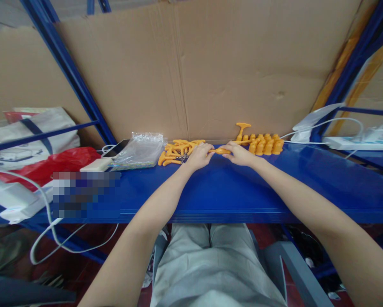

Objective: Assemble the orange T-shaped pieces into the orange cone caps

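My left hand (200,156) and my right hand (240,154) meet above the middle of the blue shelf, both closed on a small orange plastic piece (222,151) that lies sideways between them. Its exact shape is partly covered by my fingers. Just left of my left hand is a heap of orange T-shaped handles (178,148) with dark metal ends. Beside my right hand, several orange bottle-shaped plastic bodies (265,145) stand upright in rows. An orange T-handle (243,126) rises above the left end of those rows.
The blue shelf (229,192) runs across in front of me, with a cardboard sheet (226,72) behind. To the left are clear plastic bags (140,151), a phone (119,148), a red bag (63,164) and white cables (47,213). A white power strip (359,143) lies right.
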`<state>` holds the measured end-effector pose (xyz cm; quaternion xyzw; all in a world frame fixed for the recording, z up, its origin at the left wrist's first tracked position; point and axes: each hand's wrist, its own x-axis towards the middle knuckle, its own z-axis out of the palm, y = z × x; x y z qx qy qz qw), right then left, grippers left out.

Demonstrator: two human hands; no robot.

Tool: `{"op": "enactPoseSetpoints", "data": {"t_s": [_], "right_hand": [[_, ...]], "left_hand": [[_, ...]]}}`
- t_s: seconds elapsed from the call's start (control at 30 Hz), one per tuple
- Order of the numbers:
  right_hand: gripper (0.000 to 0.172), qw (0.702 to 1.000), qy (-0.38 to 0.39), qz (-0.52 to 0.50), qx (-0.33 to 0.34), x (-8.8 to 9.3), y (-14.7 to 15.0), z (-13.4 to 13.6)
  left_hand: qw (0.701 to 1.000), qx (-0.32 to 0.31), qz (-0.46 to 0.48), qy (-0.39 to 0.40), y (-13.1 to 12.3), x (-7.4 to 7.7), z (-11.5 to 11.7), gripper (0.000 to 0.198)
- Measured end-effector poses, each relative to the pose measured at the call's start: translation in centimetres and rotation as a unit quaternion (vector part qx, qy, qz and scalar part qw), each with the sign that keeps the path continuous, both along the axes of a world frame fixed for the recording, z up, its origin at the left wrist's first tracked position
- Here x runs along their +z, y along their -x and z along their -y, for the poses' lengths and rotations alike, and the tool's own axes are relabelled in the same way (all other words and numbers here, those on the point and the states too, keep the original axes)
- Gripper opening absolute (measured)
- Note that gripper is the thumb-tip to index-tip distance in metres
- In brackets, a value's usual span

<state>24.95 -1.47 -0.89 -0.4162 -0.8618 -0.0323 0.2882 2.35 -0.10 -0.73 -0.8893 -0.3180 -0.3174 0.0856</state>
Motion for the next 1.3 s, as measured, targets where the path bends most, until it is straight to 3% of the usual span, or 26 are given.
{"op": "enactPoseSetpoints", "data": {"t_s": [0.23, 0.5, 0.63, 0.73, 0.9, 1.2, 1.3], "right_hand": [[0.044, 0.994, 0.057, -0.092, -0.011, 0.1, -0.6, -0.5], [0.04, 0.947, 0.211, -0.239, 0.048, 0.7, -1.7, -0.4], [0.038, 0.94, 0.226, -0.251, 0.043, 1.0, -1.8, -0.4], [0.038, 0.939, 0.23, -0.254, 0.041, 1.0, -1.7, -0.2], [0.035, 0.935, 0.249, -0.249, 0.037, 0.9, -1.5, -0.1], [0.031, 0.921, 0.295, -0.248, 0.059, 1.9, -2.0, 0.6], [0.033, 0.927, 0.296, -0.228, 0.037, 2.2, -2.2, 0.8]], "left_hand": [[1.0, 0.0, -0.01, 0.017, 0.1, 0.1, 0.0, 0.016], [1.0, 0.005, 0.004, 0.018, 0.3, 0.2, -0.1, 0.013], [1.0, -0.002, 0.014, -0.015, 0.3, 0.4, 0.1, 0.011], [0.999, 0.028, 0.021, -0.027, 0.2, 0.4, 0.3, 0.012], [0.997, 0.069, 0.023, 0.031, 0.2, 0.2, 0.5, 0.015], [0.998, 0.011, 0.053, 0.029, 1.0, 0.5, -0.5, 0.017], [0.998, -0.009, 0.051, 0.034, 1.1, 0.5, -0.7, 0.019]]}}
